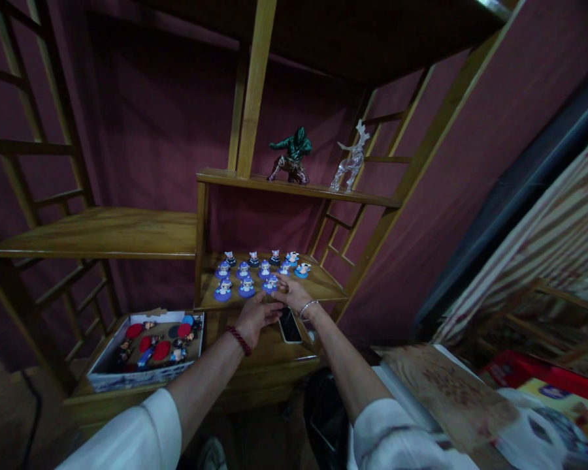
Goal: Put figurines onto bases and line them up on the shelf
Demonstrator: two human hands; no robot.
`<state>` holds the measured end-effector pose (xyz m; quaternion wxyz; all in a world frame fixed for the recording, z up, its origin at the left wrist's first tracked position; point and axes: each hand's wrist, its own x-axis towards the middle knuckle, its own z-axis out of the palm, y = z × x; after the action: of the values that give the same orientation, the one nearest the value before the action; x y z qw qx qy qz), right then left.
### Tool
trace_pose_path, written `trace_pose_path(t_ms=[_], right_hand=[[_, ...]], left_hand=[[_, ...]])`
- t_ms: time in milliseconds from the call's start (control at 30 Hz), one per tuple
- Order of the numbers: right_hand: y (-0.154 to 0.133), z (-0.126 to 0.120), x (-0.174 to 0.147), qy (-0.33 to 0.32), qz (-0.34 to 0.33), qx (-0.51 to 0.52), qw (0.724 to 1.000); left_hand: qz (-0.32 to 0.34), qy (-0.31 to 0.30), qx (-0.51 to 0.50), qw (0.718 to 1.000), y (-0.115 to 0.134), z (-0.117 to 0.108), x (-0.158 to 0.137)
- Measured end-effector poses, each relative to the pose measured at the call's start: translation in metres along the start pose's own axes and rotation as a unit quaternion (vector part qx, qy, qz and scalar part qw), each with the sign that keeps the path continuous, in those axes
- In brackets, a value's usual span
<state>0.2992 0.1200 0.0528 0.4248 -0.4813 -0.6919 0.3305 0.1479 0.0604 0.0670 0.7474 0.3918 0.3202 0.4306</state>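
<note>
My right hand [293,293], with a bracelet at the wrist, reaches onto the low shelf. Its thumb and fingers close round the right side of a small figurine [269,282] on a purple base, the front row's rightmost visible one. Just below, my left hand [256,319], wearing a dark red beaded bracelet, has its fingers stretched to the right, close under the right hand. Beside the held figurine stands another purple-based figurine [246,286]. Behind are more purple-based ones, blue-based figurines [302,269] and black-based figurines [253,258].
An open box [147,378] of jumbled figurines with red, blue and dark bases sits at left. A phone [289,325] lies below my hands. On the upper shelf [313,189] stand a crouching green statue [294,155] and a clear deer [350,160]. Cardboard [445,391] lies at right.
</note>
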Motion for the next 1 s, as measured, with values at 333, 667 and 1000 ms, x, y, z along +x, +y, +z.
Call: trace_pose_path(t_ms=[333, 667, 1000], right_hand=[[0.011, -0.001, 0.004, 0.014, -0.002, -0.015, 1.0], [0.003, 0.001, 0.0, 0.026, -0.017, -0.026, 0.999], [0.001, 0.0, -0.007, 0.057, -0.009, -0.107, 0.993]], left_hand=[[-0.014, 0.02, 0.013, 1.0, 0.003, 0.004, -0.002], [-0.028, 0.032, 0.018, 0.999, 0.002, 0.001, -0.003], [-0.038, 0.035, 0.023, 0.998, -0.008, -0.002, -0.007]])
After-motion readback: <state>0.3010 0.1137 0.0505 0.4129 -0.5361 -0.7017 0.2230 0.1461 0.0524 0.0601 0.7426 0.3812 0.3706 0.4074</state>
